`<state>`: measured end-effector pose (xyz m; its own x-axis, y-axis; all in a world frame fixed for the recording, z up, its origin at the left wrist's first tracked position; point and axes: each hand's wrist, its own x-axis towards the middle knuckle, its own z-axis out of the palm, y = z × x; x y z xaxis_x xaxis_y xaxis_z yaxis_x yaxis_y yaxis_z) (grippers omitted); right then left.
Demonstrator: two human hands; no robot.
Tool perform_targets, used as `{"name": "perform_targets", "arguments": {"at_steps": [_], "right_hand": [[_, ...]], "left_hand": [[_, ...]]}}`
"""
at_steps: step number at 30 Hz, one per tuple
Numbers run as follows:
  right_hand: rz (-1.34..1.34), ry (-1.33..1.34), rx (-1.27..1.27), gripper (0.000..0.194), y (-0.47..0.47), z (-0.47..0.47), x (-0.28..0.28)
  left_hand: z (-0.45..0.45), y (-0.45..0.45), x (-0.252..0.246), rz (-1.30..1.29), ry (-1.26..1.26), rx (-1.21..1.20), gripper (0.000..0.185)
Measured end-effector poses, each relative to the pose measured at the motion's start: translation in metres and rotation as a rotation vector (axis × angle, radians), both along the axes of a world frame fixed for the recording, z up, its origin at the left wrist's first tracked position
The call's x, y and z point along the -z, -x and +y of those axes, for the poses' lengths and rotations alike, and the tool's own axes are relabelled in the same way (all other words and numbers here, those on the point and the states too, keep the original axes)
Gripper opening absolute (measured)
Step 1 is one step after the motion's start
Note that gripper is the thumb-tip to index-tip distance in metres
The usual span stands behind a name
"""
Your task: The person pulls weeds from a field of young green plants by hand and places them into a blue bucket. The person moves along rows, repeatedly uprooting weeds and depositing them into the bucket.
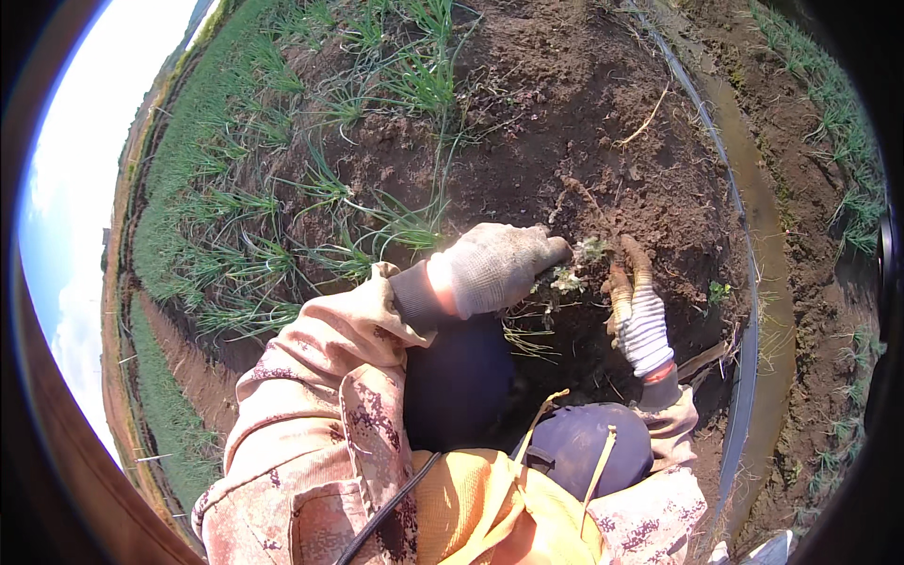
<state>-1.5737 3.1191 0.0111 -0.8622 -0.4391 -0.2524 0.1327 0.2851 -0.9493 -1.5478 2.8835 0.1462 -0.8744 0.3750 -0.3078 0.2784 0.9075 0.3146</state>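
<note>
My left hand (501,268), in a soil-stained knit work glove, is curled with its fingertips at a clump of pale green weeds (568,280). The weeds appear pinched under the fingers, though the fingertips are partly hidden. My right hand (639,311), in a striped glove with muddy fingers, reaches to the other side of the clump. Its fingers point away from me, against loose brown soil (650,219). Whether they grip anything is hard to see. Thin grassy stalks (530,339) hang below my left hand in shadow.
Rows of green onion-like plants (247,268) grow on the left. A grey plastic strip or hose (748,367) edges the bed at right, beside a muddy water channel (777,318). My dark-covered knees (593,445) are close beneath my hands. A dry stick (646,116) lies on the soil.
</note>
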Motion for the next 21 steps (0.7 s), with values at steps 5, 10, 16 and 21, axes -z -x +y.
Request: {"name": "perform_targets", "arguments": {"at_steps": [5,10,16,21], "right_hand": [[0.351,-0.308,-0.236,0.047,0.075,-0.107,-0.018],[0.503,-0.383,-0.369,0.046,0.097,-0.197,-0.023],[0.072,-0.505,-0.569,0.046,0.120,-0.209,-0.041],[0.538,-0.650,-0.672,0.044,0.127,-0.224,-0.030]], "left_hand": [[-0.053,-0.050,-0.014,0.020,0.016,-0.354,0.046],[-0.067,-0.116,-0.013,0.084,-0.300,-0.641,0.041],[-0.071,-0.147,0.002,0.032,-0.510,-0.769,0.041],[-0.057,-0.047,0.044,0.349,-0.611,-0.852,0.031]]}}
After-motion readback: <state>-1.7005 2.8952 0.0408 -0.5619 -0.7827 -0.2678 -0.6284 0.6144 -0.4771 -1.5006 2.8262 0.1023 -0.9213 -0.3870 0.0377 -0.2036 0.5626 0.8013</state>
